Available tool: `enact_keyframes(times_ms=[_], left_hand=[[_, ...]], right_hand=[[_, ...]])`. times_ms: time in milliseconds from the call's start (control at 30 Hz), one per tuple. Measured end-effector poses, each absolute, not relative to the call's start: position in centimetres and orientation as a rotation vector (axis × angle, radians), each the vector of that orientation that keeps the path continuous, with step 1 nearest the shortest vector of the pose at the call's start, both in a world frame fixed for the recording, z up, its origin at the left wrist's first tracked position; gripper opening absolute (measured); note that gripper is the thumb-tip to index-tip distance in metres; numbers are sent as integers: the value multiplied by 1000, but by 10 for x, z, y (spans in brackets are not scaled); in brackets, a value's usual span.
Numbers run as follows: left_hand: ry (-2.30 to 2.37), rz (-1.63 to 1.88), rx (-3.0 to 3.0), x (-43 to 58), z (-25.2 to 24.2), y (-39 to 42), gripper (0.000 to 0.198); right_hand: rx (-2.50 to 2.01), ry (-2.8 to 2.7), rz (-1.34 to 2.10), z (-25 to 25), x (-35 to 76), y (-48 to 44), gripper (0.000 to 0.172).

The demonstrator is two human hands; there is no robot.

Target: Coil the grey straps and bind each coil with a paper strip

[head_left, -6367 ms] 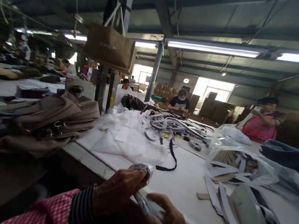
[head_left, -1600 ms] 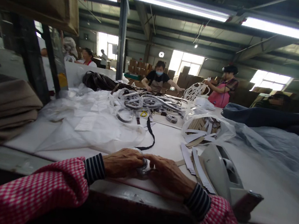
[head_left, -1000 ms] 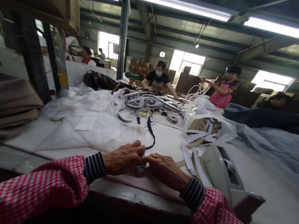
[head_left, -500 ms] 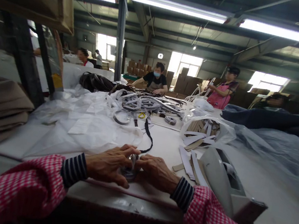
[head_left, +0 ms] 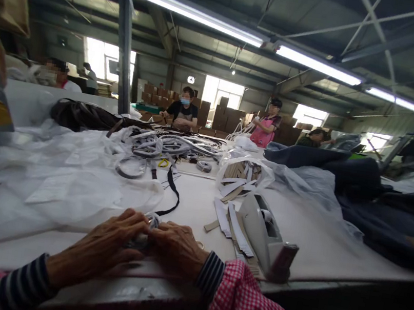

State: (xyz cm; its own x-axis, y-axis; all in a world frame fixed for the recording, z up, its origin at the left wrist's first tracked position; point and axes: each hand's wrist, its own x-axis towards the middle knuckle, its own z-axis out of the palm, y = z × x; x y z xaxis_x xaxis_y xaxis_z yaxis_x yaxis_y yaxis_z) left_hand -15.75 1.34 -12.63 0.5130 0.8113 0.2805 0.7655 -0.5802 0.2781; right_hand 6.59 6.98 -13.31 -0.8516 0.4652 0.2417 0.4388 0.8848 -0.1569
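Observation:
Close to the table's front edge, my left hand (head_left: 106, 241) and my right hand (head_left: 176, 246) come together around a small coil of grey-white strap or cord (head_left: 152, 220). The left fingers curl over the coil from one side, the thumb lying low in front. From the other side the right fingers press against it. Much of the coil is hidden beneath both hands. A black strap (head_left: 173, 191) runs across the table just beyond them. Right of my right hand lie several white and tan card strips (head_left: 235, 226) and a grey tape dispenser (head_left: 267, 231).
Crumpled clear plastic (head_left: 70, 186) covers the left side. Behind are tangled grey straps (head_left: 177, 145), a small coil (head_left: 204, 166) and a plastic bag of strips (head_left: 245, 173). Dark fabric (head_left: 343, 180) is heaped right. A masked person (head_left: 184, 113) and a person in a pink apron (head_left: 265, 127) stand opposite.
My view has swung to the right, so the scene sits further left. Both hands stay on the coil, slightly closer together. The masked person opposite has shifted their arms.

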Motion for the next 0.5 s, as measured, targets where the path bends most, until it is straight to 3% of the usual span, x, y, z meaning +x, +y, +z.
enact_keyframes(times_ms=[167, 300, 500], left_hand=[[1567, 396, 2688, -135, -130, 10, 22], [1611, 312, 2754, -129, -130, 8, 24], [1568, 421, 2814, -128, -132, 10, 10]], right_hand=[[-749, -2745, 151, -135, 67, 65, 14], [-876, -2723, 147, -114, 98, 71, 38], [-1495, -2522, -142, -92, 164, 110, 20]])
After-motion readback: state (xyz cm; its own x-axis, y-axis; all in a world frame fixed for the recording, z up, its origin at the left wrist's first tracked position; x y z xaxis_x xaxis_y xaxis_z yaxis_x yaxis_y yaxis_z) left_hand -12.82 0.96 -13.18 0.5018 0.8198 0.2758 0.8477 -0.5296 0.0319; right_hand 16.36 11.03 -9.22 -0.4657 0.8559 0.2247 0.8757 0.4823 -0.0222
